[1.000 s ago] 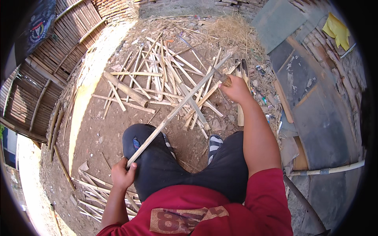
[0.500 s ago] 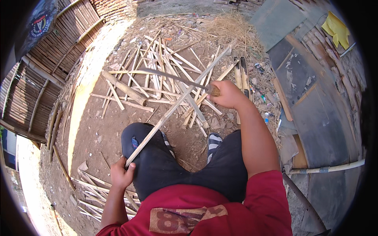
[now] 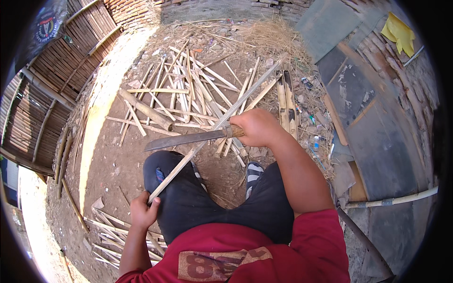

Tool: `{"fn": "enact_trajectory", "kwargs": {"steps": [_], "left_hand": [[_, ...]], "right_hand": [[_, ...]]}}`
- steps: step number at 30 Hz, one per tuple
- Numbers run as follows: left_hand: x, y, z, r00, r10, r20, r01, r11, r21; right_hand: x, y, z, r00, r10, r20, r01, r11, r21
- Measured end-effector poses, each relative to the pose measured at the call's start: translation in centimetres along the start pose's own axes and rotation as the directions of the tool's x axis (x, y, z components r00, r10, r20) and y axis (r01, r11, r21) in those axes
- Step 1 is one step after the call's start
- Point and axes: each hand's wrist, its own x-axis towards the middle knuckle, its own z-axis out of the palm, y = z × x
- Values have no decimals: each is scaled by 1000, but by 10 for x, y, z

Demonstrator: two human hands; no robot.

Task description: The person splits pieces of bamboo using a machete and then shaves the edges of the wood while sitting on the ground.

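Observation:
My left hand (image 3: 144, 211) is closed round the near end of a long pale bamboo strip (image 3: 172, 175), beside my left knee. The strip slants up and away to the right, its far end over the ground past the pile. In my right hand (image 3: 258, 127) is the wooden handle of a machete (image 3: 184, 140). Its dark blade points left and lies across the strip, just beyond my knees. The blade hides a short part of the strip; whether its edge touches there, I cannot tell.
Ahead lies a loose pile of split strips (image 3: 188, 89) with a thick round pole (image 3: 146, 109) at its left. More strips (image 3: 111, 236) lie by my left forearm. Dark boards (image 3: 391, 151) lean on the right, and a slatted bamboo wall (image 3: 71, 61) stands at the left.
The machete has come down along the strip toward me, from over the pile to near my knees. My right hand has moved nearer and left; my left hand keeps its grip.

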Motion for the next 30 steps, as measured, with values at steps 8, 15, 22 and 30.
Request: {"fn": "enact_trajectory", "kwargs": {"steps": [8, 15, 22, 30], "left_hand": [[-1, -1, 1, 999, 41, -28, -40, 999, 33], [0, 5, 1, 1000, 1, 7, -1, 1000, -7], [0, -1, 3, 996, 78, -41, -77, 996, 38], [2, 3, -4, 999, -9, 39, 7, 999, 43]], "right_hand": [[0, 104, 9, 815, 535, -222, -390, 790, 472], [-7, 30, 3, 987, 160, 2, -159, 980, 120], [6, 96, 18, 908, 420, 6, -399, 859, 319], [-5, 74, 1, 902, 431, -27, -402, 862, 308]]}}
